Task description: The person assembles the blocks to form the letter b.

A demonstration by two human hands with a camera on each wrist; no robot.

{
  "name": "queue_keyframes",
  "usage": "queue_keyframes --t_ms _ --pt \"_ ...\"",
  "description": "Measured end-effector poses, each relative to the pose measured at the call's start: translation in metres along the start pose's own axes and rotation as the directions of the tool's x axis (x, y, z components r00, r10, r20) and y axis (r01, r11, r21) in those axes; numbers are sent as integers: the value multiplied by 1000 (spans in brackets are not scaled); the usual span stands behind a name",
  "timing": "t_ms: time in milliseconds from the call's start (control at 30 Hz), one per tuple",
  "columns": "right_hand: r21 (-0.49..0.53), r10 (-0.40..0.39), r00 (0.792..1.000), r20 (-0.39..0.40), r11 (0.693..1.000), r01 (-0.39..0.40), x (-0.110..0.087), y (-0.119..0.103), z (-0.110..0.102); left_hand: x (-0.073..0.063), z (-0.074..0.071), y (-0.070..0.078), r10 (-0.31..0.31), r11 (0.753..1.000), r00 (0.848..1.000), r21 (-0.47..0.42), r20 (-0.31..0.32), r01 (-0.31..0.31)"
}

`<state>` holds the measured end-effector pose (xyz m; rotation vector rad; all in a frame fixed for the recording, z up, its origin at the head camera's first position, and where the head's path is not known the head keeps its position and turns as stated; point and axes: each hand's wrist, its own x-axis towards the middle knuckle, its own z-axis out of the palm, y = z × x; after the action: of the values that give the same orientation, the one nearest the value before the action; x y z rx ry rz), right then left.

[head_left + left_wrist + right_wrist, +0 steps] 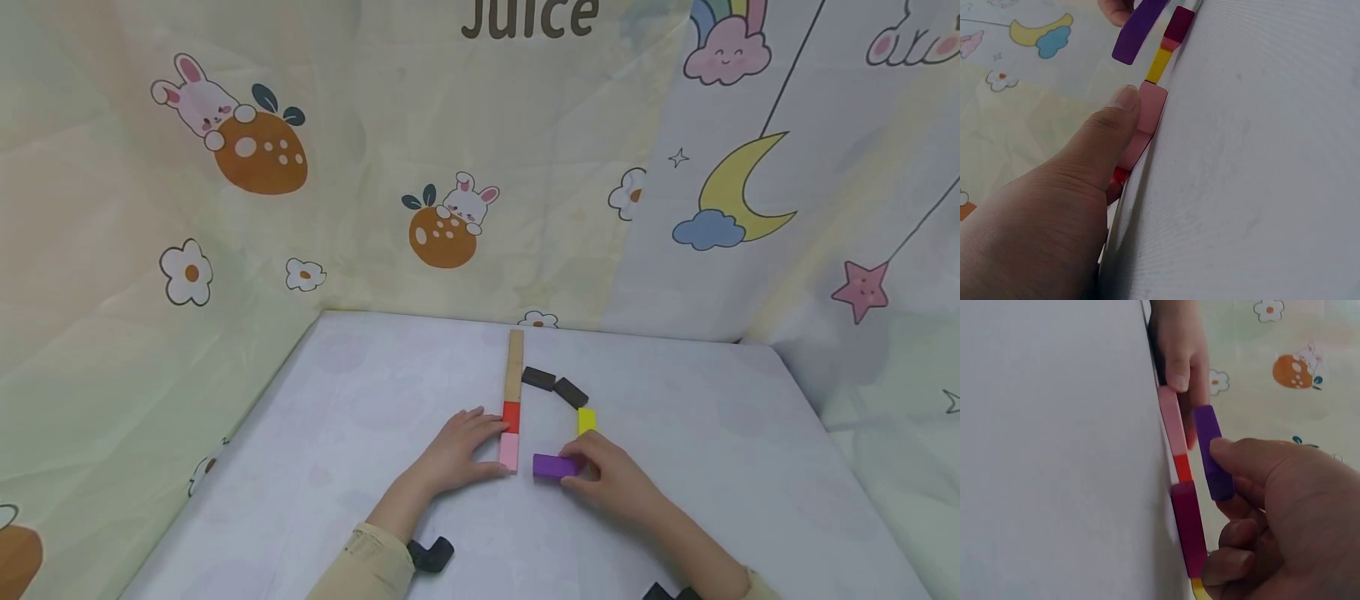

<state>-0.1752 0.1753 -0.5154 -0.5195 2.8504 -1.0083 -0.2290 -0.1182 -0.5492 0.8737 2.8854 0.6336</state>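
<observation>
My right hand (618, 479) pinches a purple block (553, 467) between thumb and fingers. In the right wrist view the purple block (1210, 453) is held above a magenta block (1189, 528), which my hand mostly hides in the head view. My left hand (459, 450) lies with fingers extended along the left side of a straight row, touching the red block (511, 417) and the pink block (508, 452). In the left wrist view its thumb presses against the pink block (1152, 103). Just beyond my right fingers lies a yellow block (587, 419).
A plain wooden piece (514, 367) continues the row past the red block. Two black blocks (539, 378) curve from it toward the yellow block. All lie on a pale table (390, 375) with patterned cloth (360, 167) behind. Black wrist gear (432, 555) shows below my left forearm.
</observation>
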Motion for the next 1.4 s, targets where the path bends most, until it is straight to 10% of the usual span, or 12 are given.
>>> queue_keyframes --t_ms 1400 --pt "-200 136 990 -30 970 -139 12 -18 31 0 0 1 -12 1000 1000 15 15 12"
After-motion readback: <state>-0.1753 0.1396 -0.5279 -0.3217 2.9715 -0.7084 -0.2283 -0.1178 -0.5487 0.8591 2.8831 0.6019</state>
